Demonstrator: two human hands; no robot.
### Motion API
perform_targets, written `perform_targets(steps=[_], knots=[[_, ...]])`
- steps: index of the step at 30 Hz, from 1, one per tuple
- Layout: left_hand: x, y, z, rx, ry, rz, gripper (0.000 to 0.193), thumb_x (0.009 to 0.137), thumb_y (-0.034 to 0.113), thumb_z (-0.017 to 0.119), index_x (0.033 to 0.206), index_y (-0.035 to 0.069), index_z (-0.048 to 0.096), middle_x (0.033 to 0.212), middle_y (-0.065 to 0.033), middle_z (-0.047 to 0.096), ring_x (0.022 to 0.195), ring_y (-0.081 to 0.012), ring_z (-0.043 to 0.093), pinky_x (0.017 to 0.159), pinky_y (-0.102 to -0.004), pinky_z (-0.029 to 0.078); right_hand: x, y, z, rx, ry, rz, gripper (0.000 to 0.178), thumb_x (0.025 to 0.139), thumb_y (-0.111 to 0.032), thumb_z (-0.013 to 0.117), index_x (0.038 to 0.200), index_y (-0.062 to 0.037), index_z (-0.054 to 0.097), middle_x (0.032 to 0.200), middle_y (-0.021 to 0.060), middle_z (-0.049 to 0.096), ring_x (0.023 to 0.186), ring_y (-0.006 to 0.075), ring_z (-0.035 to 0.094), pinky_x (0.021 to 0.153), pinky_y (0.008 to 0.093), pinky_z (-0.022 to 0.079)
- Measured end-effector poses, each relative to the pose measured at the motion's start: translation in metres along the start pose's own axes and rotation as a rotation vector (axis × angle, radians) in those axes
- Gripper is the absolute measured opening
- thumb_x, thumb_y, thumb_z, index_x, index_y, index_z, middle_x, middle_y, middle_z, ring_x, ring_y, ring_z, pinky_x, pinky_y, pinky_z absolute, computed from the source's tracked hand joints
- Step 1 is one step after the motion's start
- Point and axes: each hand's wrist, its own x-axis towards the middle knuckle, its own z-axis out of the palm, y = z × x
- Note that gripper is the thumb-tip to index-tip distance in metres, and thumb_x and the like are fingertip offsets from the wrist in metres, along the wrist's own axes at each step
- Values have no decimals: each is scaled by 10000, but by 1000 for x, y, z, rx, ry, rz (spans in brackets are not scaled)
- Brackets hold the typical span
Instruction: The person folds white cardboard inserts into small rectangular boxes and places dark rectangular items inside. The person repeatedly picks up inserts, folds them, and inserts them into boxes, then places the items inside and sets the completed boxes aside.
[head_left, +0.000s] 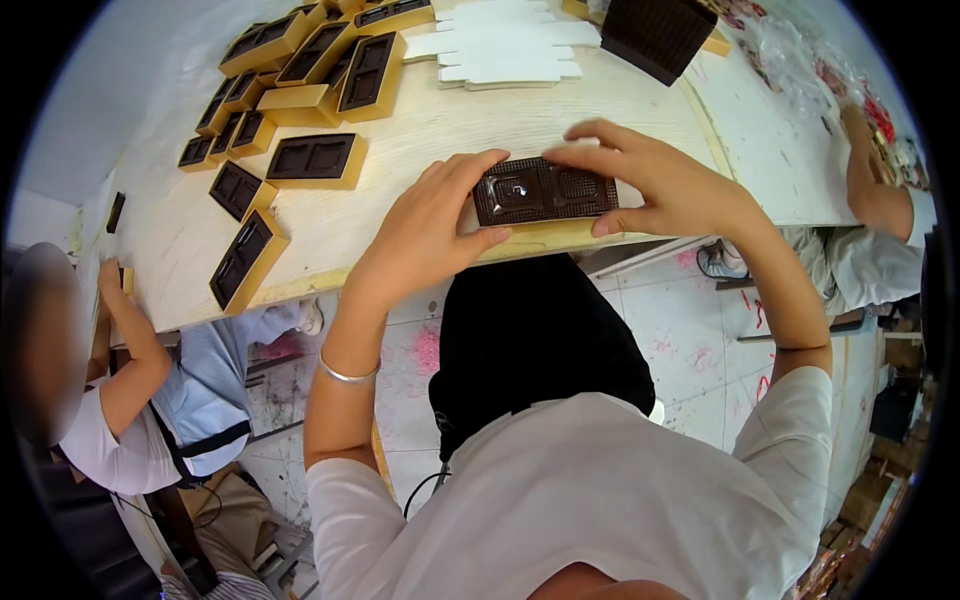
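Observation:
A dark brown plastic tray insert (545, 192), with two moulded hollows, lies level near the front edge of the table. Its left end sits between the thumb and fingers of my left hand (435, 215). My right hand (660, 185) grips the other end, thumb at the near corner and fingers along the far side. One right finger is lifted off it. Beneath the insert shows a strip of gold, but whether this is a box or the table edge I cannot tell. To the left lie several gold boxes (352, 178) with similar brown inserts.
Flat white card blanks (505, 50) are stacked at the far middle. Right of them stands a stack of dark brown inserts (655, 35). Clear plastic bags (790, 60) lie at the far right. Co-workers sit at the left and right, one with an arm (875, 180) on the table.

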Motion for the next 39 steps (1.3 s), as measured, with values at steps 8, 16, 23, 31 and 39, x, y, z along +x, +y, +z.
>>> perform_targets(steps=[8, 16, 23, 31, 39], knots=[[3, -11, 3, 65, -92, -52, 705, 739, 311, 749, 1337, 100, 443, 1295, -135, 477, 1151, -318, 477, 934, -373, 422, 2, -16, -11, -84, -181, 67, 548, 749, -188, 721, 1254, -47, 561, 948, 129, 536, 836, 297, 550, 766, 388, 455], [15, -4, 11, 194, -30, 15, 781, 664, 454, 773, 1289, 86, 483, 1396, -151, 403, 1305, -382, 348, 1065, -454, 325, 1, -15, -5, -24, -210, -23, 422, 808, -62, 597, 1228, -51, 575, 1195, 148, 515, 899, 279, 597, 742, 359, 502], [14, -1, 16, 303, -18, 114, 731, 694, 408, 744, 1323, 132, 494, 1392, -123, 416, 1329, -391, 311, 1056, -464, 337, -7, -19, 26, -425, -23, -208, 455, 707, -123, 617, 1136, 23, 589, 959, 123, 557, 748, 207, 571, 653, 315, 491], [17, 3, 10, 172, -131, 72, 719, 725, 418, 715, 1345, 139, 481, 1324, -143, 442, 1234, -387, 379, 1009, -458, 377, -7, -22, 23, 56, 15, 1, 474, 759, -266, 696, 1152, -20, 596, 1252, 231, 456, 988, 323, 556, 835, 380, 479], [12, 7, 15, 493, -133, 72, 768, 769, 582, 578, 1364, 114, 450, 1455, -137, 347, 1320, -374, 313, 1068, -548, 248, -13, -25, 40, 71, 32, 43, 633, 672, -404, 726, 1178, -48, 591, 1406, 260, 351, 1200, 398, 455, 972, 465, 407]])
